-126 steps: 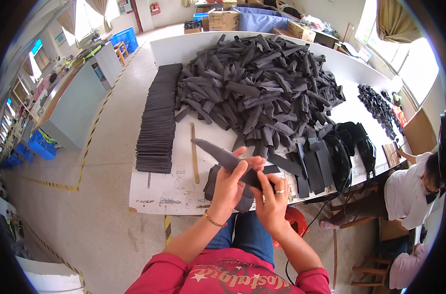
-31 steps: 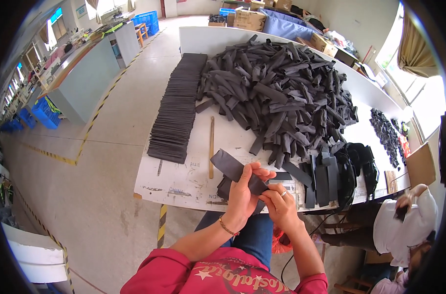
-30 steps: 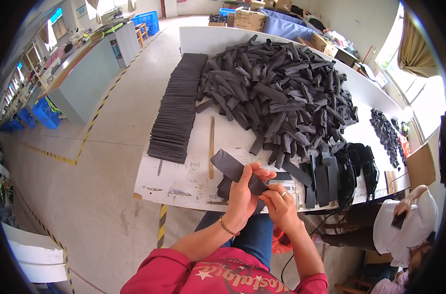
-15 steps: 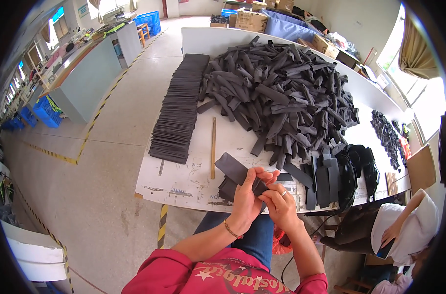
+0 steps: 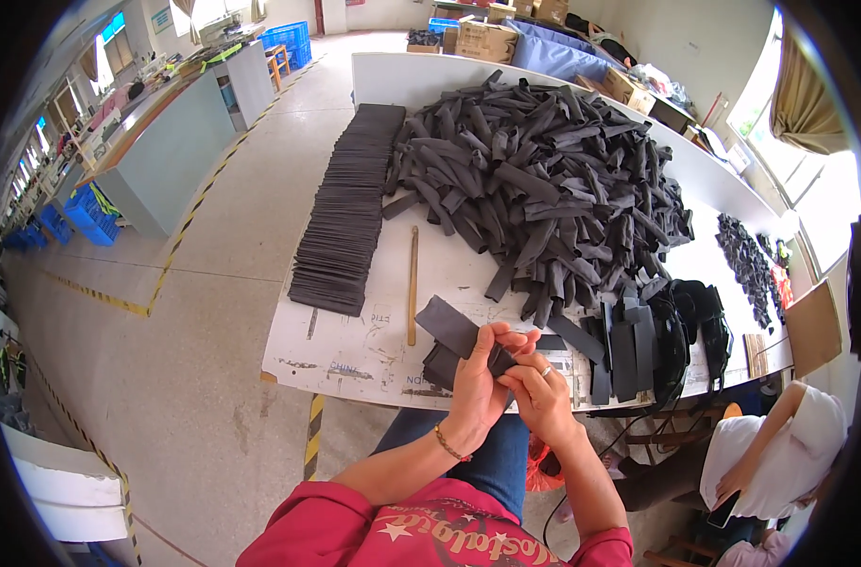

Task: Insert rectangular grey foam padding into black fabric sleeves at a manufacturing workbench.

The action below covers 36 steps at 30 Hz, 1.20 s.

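My left hand (image 5: 475, 389) is closed around a dark grey fabric strip (image 5: 447, 321), whose flat end sticks out up and to the left. Fingertips of my right hand (image 5: 542, 395) pinch the same strip at its lower end, close beside the left hand. Part of the strip is hidden by my fingers. Beneath it, at the table's front edge, lie more dark strips (image 5: 438, 364). A large heap of rolled or folded dark fabric pieces (image 5: 544, 180) spreads beyond my hands. To its left runs a long, neat row of flat dark pieces (image 5: 344, 213).
A thin wooden stick (image 5: 413, 288) lies on the white table (image 5: 303, 352). Right of my hands are flat dark strips (image 5: 629, 345) and black looped bands (image 5: 695, 326). A low panel (image 5: 383, 71) edges the table's back. A person (image 5: 747, 454) in white sits at the right.
My hands and the strip stay almost where they were. The person on the right has shifted, with the arm and the held dark device now slightly lower and further left.
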Each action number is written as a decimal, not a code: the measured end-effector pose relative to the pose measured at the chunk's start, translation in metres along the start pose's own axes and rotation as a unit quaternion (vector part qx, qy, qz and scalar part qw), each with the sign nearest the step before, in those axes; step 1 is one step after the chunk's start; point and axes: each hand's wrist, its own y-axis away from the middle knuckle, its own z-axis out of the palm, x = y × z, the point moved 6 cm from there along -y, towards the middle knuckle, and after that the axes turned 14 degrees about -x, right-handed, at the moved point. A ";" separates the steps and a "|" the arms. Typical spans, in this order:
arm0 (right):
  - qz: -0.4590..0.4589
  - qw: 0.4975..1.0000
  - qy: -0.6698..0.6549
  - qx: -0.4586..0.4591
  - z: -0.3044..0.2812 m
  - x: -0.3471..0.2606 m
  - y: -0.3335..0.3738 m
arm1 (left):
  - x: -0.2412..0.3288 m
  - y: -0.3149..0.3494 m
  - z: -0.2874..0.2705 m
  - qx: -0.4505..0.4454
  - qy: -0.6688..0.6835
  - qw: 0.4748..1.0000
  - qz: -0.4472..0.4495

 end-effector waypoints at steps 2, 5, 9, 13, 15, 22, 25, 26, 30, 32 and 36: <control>0.001 1.000 -0.002 -0.001 0.000 -0.001 -0.001 | 0.000 0.000 0.000 -0.001 -0.003 1.000 0.001; -0.001 1.000 -0.001 0.000 0.001 0.000 -0.001 | 0.000 0.001 0.000 0.001 -0.008 1.000 0.000; -0.001 1.000 -0.007 0.000 0.002 0.001 -0.001 | 0.000 0.001 0.000 0.002 -0.009 1.000 0.005; 0.000 1.000 -0.009 0.002 0.002 0.000 -0.002 | -0.001 0.001 -0.001 -0.003 -0.008 1.000 0.008; -0.002 1.000 -0.013 -0.001 0.003 0.001 -0.002 | -0.001 0.001 -0.001 0.001 -0.011 1.000 0.008; 0.120 0.986 -0.112 0.009 0.009 0.001 -0.003 | 0.022 -0.005 0.001 -0.027 -0.096 0.995 0.008; 0.203 0.950 -0.226 0.066 0.024 0.007 0.000 | 0.027 -0.007 0.009 -0.051 -0.127 0.990 0.020; 0.214 0.933 -0.267 0.114 0.029 0.011 0.001 | 0.029 -0.008 0.013 -0.061 -0.137 0.988 0.022; 0.237 0.914 -0.286 0.162 0.025 0.004 0.003 | 0.046 -0.013 0.012 -0.040 -0.158 0.985 0.060; 0.223 0.931 -0.236 0.168 0.022 0.002 0.005 | 0.049 -0.013 0.016 -0.048 -0.165 0.984 0.055; 0.258 0.880 -0.367 0.155 0.021 0.008 0.012 | 0.044 -0.010 0.017 -0.087 -0.168 0.981 0.036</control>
